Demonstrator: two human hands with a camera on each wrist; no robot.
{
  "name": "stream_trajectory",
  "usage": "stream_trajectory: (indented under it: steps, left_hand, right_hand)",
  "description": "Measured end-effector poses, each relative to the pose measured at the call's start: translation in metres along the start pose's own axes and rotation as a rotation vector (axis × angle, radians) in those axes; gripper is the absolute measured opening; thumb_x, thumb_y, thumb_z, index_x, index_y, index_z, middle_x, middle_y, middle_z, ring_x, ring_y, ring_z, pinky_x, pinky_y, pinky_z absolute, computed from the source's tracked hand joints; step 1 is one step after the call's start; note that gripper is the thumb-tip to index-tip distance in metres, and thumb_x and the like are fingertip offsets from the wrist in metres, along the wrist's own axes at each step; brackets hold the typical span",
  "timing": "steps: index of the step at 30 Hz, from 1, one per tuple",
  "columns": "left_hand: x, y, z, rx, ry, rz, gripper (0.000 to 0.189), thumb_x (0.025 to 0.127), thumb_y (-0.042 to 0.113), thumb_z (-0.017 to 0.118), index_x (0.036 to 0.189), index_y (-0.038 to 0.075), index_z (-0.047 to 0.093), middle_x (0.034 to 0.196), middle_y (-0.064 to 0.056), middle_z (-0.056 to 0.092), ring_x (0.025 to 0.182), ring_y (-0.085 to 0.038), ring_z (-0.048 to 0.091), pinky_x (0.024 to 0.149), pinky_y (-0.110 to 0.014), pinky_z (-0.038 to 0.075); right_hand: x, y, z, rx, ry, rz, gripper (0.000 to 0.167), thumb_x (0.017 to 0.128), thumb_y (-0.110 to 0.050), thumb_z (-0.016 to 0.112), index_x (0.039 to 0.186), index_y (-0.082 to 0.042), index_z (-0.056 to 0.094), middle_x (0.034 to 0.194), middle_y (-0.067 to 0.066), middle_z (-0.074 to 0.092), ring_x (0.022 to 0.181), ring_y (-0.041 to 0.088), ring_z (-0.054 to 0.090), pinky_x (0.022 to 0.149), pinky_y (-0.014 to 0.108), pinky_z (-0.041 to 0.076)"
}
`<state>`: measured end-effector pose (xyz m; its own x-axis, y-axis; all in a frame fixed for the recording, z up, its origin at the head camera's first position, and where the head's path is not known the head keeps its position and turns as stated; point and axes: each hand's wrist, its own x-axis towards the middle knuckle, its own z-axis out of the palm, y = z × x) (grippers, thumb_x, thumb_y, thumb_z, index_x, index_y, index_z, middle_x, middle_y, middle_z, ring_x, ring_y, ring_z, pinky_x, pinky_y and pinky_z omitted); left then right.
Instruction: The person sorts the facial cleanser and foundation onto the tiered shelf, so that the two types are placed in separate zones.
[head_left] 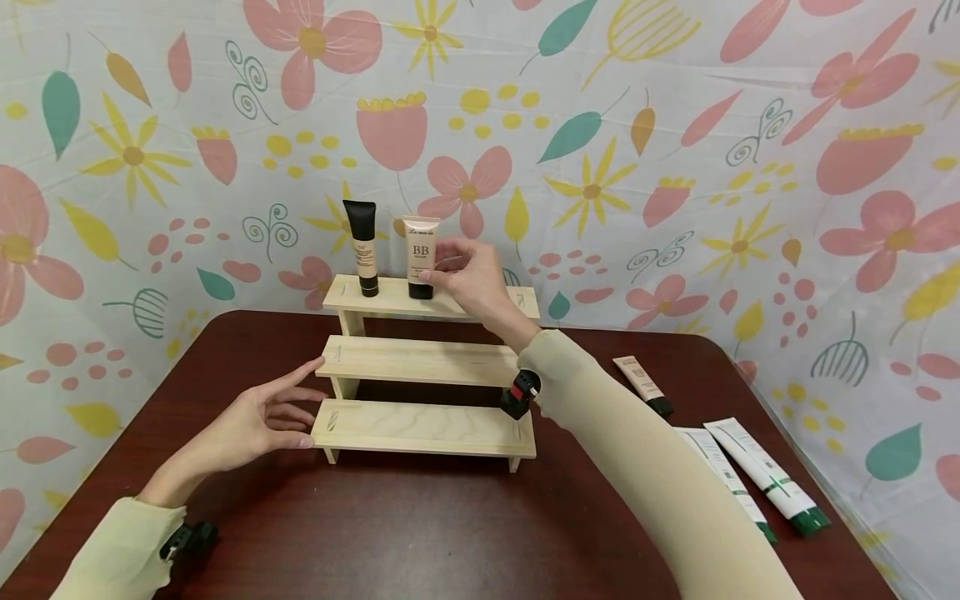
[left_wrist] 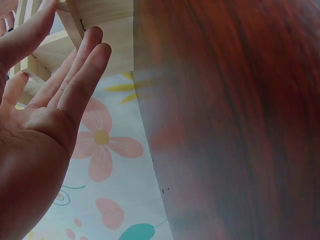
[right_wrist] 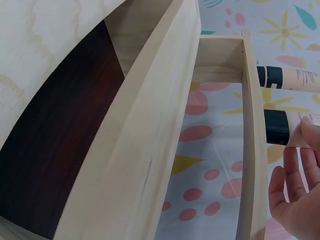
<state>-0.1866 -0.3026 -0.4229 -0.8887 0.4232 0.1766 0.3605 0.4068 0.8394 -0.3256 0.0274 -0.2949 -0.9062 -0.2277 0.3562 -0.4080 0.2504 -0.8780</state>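
Observation:
A three-tier wooden display stand (head_left: 427,427) stands on the dark table. On its top shelf, my right hand (head_left: 474,279) pinches a beige BB cream tube (head_left: 421,250) between thumb and fingers. The tube is upright, its black cap downward at the shelf. To its left another beige tube (head_left: 363,250) stands alone, with a black top end and a black cap below. My left hand (head_left: 243,421) touches the left ends of the lower shelves with extended fingers. In the right wrist view, the held tube's black cap (right_wrist: 276,127) meets the top board's edge.
On the table's right side lie a small beige tube (head_left: 643,385) with a black cap and two white tubes with green caps, the outer white tube (head_left: 765,471) lying nearer the table edge. A flower-patterned cloth (head_left: 660,167) hangs behind the table.

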Motion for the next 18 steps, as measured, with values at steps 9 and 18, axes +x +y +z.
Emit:
stream_trajectory:
  steps: [9, 18]
  left_hand:
    - [0.0001, -0.0007, -0.0003, -0.007, -0.002, 0.006, 0.106, 0.083, 0.004, 0.09, 0.169, 0.021, 0.03, 0.134, -0.021, 0.065, 0.101, -0.023, 0.074, 0.087, -0.038, 0.061]
    - [0.0003, -0.0018, -0.0003, 0.003, 0.001, 0.005, 0.106, 0.083, 0.005, 0.09, 0.168, 0.022, 0.03, 0.134, -0.02, 0.066, 0.101, -0.023, 0.074, 0.087, -0.035, 0.061]
  right_hand:
    - [-0.0005, 0.0013, -0.0009, 0.002, -0.007, -0.006, 0.035, 0.087, -0.007, 0.088, 0.12, -0.005, 0.077, 0.104, 0.006, 0.075, 0.093, 0.022, 0.071, 0.078, 0.034, 0.058]
    - [-0.0037, 0.0024, -0.0037, -0.008, -0.032, 0.005, 0.027, 0.088, -0.01, 0.087, 0.114, -0.007, 0.079, 0.101, 0.005, 0.077, 0.092, 0.022, 0.072, 0.079, 0.036, 0.059]
